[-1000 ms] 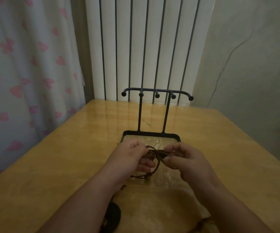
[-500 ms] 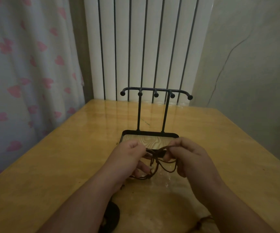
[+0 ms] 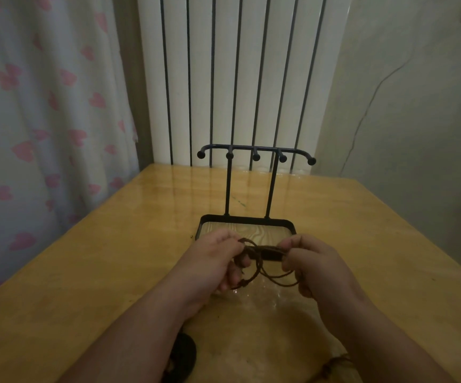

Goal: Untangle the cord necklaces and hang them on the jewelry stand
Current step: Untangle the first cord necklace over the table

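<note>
Step in hand, I judge, is untangling, low over the table [image 3: 85,272]. Left hand [image 3: 212,261] and right hand [image 3: 315,264] each pinch one end of the cord necklaces [image 3: 273,281], thumb and fingers curled on the cord. The bundle is pulled fairly taut between the two grips, with loops sagging just below. A small dark oblong piece [image 3: 269,255] sits on the taut stretch, nearer the right grip. To do it well, probably ease the tension, since hard pulling would tighten the knot. Hold one strand fixed and feed a loose loop back through. Nothing hangs yet on the jewelry stand [image 3: 255,154], just beyond the grip. Its tray [image 3: 247,220] shows wood-grain floor, its near edge hidden behind the hands. Well behind the grip there's a dark lump [image 3: 182,352] and more brown cord [image 3: 340,363], too dim to identify.
</note>
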Demonstrator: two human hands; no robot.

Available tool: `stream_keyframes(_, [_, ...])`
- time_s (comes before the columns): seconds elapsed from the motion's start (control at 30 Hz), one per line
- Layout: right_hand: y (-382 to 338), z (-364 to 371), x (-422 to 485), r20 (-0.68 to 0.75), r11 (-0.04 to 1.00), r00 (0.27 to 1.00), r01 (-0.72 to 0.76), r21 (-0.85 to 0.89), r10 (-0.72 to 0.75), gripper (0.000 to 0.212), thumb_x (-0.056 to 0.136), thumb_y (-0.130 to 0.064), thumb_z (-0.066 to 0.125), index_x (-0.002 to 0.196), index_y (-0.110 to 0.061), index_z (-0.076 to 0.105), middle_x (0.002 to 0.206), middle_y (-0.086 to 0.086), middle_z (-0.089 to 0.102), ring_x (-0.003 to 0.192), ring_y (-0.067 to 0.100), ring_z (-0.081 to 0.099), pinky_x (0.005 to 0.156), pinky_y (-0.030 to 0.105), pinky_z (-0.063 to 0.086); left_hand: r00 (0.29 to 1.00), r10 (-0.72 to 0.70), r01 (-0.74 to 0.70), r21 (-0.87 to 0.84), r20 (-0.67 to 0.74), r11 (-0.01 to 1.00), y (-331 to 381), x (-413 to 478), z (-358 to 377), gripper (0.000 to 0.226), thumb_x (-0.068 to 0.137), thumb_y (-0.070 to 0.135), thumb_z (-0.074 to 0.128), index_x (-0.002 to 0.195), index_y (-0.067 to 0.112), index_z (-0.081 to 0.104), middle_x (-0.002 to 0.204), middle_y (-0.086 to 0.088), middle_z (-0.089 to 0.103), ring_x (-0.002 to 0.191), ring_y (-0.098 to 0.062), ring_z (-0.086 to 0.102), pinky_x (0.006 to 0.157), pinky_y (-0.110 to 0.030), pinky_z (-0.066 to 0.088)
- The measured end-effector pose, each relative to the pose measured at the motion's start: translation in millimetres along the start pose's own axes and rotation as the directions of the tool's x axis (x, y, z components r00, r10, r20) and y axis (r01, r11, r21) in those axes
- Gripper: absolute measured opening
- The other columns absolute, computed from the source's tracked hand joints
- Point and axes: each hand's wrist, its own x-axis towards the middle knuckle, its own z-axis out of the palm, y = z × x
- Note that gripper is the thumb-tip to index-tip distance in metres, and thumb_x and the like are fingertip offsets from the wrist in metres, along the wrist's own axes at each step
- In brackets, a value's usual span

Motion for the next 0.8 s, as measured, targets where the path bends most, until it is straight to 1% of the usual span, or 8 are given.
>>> stream_keyframes(0.13, [-1.9, 5.0, -4.5, 0.066, 0.982, 0.991, 0.124, -0.144, -0.115, 0.010, 0.080, -0.014, 0.070, 0.088, -0.020, 0.068, 0.079, -0.003, 0.067, 0.067, 0.006, 0.060, 0.056, 0.016, 0.044, 0.999, 0.026, -0.026, 0.015, 0.023, 1.000, -1.4, 1.1, 0.5, 0.018, 0.095, 0.016, 0.052, 0.082, 0.020, 0.064, 0.071, 0.000, 0.065, 0.053, -0.011, 0.052, 0.045, -0.024, 0.036])
stream_keyframes(0.23, [0.4, 7.0, -4.8, 0.019, 0.889, 0.972, 0.223, -0.399, -0.235, 0.002, 0.085, -0.029, 0.067, 0.083, -0.029, 0.068, 0.075, -0.009, 0.067, 0.070, 0.004, 0.060, 0.061, 0.022, 0.048, 0.999, 0.035, -0.036, 0.039, 0.025, 0.999, -1.5, 0.9, 0.8, 0.021, 0.095, 0.015, 0.052, 0.078, 0.022, 0.063, 0.071, 0.000, 0.065, 0.053, -0.011, 0.051, 0.046, -0.024, 0.036])
stream_keyframes(0.3, [0.9, 6.8, -3.9, 0.008, 0.898, 0.968, 0.235, -0.373, -0.250, 0.011, 0.088, -0.028, 0.063, 0.079, -0.026, 0.069, 0.068, -0.009, 0.067, 0.064, 0.002, 0.059, 0.059, 0.024, 0.047, 0.999, 0.040, -0.041, 0.067, 0.012, 0.997, -1.3, 0.3, 1.0, 0.021, 0.094, 0.016, 0.051, 0.077, 0.022, 0.062, 0.070, 0.001, 0.065, 0.054, -0.012, 0.051, 0.046, -0.024, 0.036])
stream_keyframes(0.37, [0.4, 4.5, -2.9, 0.005, 0.963, 0.980, 0.194, -0.187, -0.197, 0.016, 0.090, -0.022, 0.059, 0.078, -0.016, 0.067, 0.057, -0.008, 0.059, 0.053, 0.005, 0.051, 0.055, 0.025, 0.039, 0.999, 0.040, -0.039, 0.096, -0.002, 0.995, -0.1, -0.8, 1.5, 0.020, 0.094, 0.018, 0.049, 0.078, 0.021, 0.060, 0.068, 0.001, 0.064, 0.053, -0.011, 0.051, 0.044, -0.022, 0.035])
stream_keyframes(0.47, [-0.9, 0.0, -2.3, 0.054, 0.991, 0.990, 0.126, 0.040, -0.128, 0.017, 0.087, -0.018, 0.060, 0.083, -0.002, 0.063, 0.054, -0.007, 0.047, 0.053, 0.008, 0.040, 0.053, 0.026, 0.031, 1.000, 0.027, -0.026, 0.125, -0.005, 0.992, 2.0, -2.6, 2.4, 0.020, 0.096, 0.019, 0.046, 0.079, 0.021, 0.058, 0.068, 0.000, 0.062, 0.050, -0.010, 0.049, 0.041, -0.019, 0.033])
stream_keyframes(0.6, [-0.5, 3.7, -5.5, 0.072, 0.962, 0.975, 0.219, -0.163, -0.210, 0.028, 0.084, -0.039, 0.063, 0.078, -0.013, 0.070, 0.065, 0.000, 0.063, 0.058, 0.014, 0.054, 0.056, 0.027, 0.043, 1.000, 0.017, -0.018, 0.131, 0.010, 0.991, 3.5, -4.2, 4.2, 0.019, 0.096, 0.018, 0.046, 0.080, 0.020, 0.056, 0.070, -0.001, 0.056, 0.049, -0.008, 0.044, 0.038, -0.015, 0.032])
stream_keyframes(0.67, [1.5, 5.6, -4.6, 0.027, 0.931, 0.973, 0.226, -0.286, -0.228, 0.025, 0.088, -0.039, 0.060, 0.075, -0.020, 0.070, 0.074, 0.003, 0.067, 0.069, 0.015, 0.060, 0.065, 0.033, 0.049, 1.000, 0.022, -0.023, 0.143, 0.006, 0.989, 3.5, -4.4, 4.2, 0.020, 0.097, 0.019, 0.047, 0.079, 0.022, 0.057, 0.070, 0.000, 0.055, 0.051, -0.008, 0.043, 0.038, -0.014, 0.031])
stream_keyframes(0.8, [2.7, 5.5, -2.3, -0.019, 0.913, 0.974, 0.204, -0.354, -0.225, 0.017, 0.089, -0.033, 0.059, 0.078, -0.026, 0.070, 0.076, -0.003, 0.068, 0.074, 0.011, 0.061, 0.068, 0.033, 0.051, 0.999, 0.037, -0.038, 0.136, 0.014, 0.990, 1.0, -1.9, 3.9, 0.021, 0.096, 0.019, 0.049, 0.078, 0.024, 0.058, 0.069, 0.001, 0.055, 0.052, -0.008, 0.043, 0.041, -0.016, 0.032])
